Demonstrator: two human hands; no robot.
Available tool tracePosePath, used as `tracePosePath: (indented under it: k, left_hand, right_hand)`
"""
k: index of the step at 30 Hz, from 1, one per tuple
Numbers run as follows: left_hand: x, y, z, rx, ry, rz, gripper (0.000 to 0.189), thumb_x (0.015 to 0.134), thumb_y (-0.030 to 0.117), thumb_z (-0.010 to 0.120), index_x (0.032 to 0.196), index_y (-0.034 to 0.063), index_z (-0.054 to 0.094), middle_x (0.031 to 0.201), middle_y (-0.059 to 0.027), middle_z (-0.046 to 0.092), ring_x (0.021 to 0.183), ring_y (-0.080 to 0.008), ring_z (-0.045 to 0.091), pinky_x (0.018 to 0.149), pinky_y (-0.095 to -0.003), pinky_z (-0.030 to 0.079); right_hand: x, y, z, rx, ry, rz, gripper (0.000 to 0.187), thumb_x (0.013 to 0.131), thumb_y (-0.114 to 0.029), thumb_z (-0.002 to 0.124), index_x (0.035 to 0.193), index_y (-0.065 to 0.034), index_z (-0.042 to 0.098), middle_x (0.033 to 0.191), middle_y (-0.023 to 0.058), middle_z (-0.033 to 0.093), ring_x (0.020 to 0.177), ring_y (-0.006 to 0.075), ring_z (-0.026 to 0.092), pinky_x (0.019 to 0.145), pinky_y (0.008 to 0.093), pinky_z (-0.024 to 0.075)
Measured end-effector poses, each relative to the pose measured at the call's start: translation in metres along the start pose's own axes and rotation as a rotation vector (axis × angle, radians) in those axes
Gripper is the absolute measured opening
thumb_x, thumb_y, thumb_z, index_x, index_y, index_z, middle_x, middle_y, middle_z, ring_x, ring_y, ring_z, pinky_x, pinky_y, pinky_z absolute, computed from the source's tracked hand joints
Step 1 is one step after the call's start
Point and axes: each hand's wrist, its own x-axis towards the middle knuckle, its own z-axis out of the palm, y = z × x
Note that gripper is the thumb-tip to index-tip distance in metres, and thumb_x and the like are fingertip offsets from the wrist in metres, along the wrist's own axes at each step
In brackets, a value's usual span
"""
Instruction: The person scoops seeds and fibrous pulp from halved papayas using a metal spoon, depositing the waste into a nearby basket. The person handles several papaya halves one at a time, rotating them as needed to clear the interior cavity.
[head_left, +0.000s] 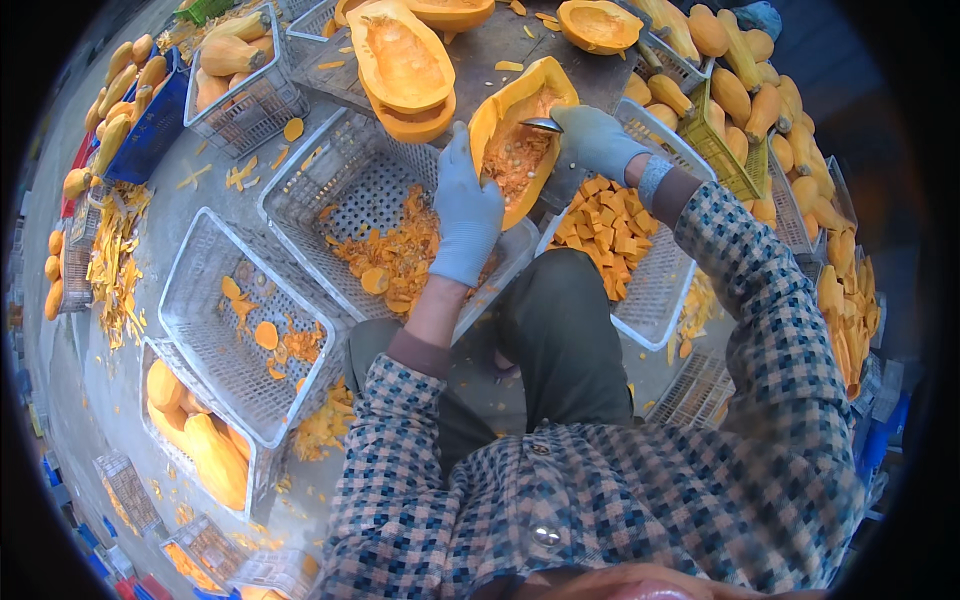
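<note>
My left hand (469, 206), in a light blue knit glove, grips the near-left rim of a halved pumpkin (559, 81) tilted at the table's edge. Stringy pulp and pale seeds fill its hollow. My right hand (596, 139), gloved alike, holds a metal spoon (541, 124), whose bowl lies over the pulp; the handle is hidden in the fist. Beyond my left hand, a scooped pumpkin half (401, 64) rests on another half (412, 124). Below my hands stands a crate (300, 244) with pulp and scraps (409, 244). Orange pumpkin cubes (609, 229) lie in a crate on the right.
The dark table (510, 41) bears more halves, including one at its right (600, 26). A crate with a few scraps (206, 330) sits atop a crate of peeled pumpkins (214, 457) at left. Crates of whole peeled pumpkins (739, 97) line the right. Peelings (116, 262) litter the floor.
</note>
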Motion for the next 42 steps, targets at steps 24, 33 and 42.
tracePosePath:
  k: [24,33,42]
  left_hand:
    - [-0.008,0.007,0.006,0.005,0.002,0.030,0.074,0.072,-0.008,0.055,0.142,-0.0053,0.031,0.129,-0.0261,0.047,0.121,-0.0406,0.047,0.103,-0.0413,0.040]
    - [-0.010,0.005,0.009,0.015,0.019,0.049,0.072,0.071,-0.008,0.056,0.141,-0.0045,0.034,0.131,-0.0249,0.046,0.124,-0.0393,0.046,0.104,-0.0404,0.040]
    - [-0.010,0.000,0.021,-0.007,0.057,0.062,0.074,0.071,-0.007,0.058,0.141,-0.0014,0.035,0.131,-0.0227,0.047,0.123,-0.0381,0.048,0.103,-0.0392,0.041]
  right_hand:
    - [-0.028,-0.008,0.004,0.104,0.170,0.023,0.020,0.084,-0.010,0.052,0.102,-0.0010,0.058,0.089,0.0223,0.066,0.086,0.0396,0.065,0.074,0.0485,0.0509]
    - [-0.017,0.011,0.024,0.031,0.056,-0.032,0.022,0.083,-0.010,0.056,0.104,-0.0027,0.059,0.093,0.0205,0.067,0.089,0.0376,0.066,0.076,0.0472,0.0516]
    - [-0.057,-0.045,0.034,0.469,-0.120,0.094,0.027,0.081,-0.010,0.049,0.103,0.0010,0.061,0.096,0.0258,0.064,0.086,0.0384,0.065,0.074,0.0436,0.0519]
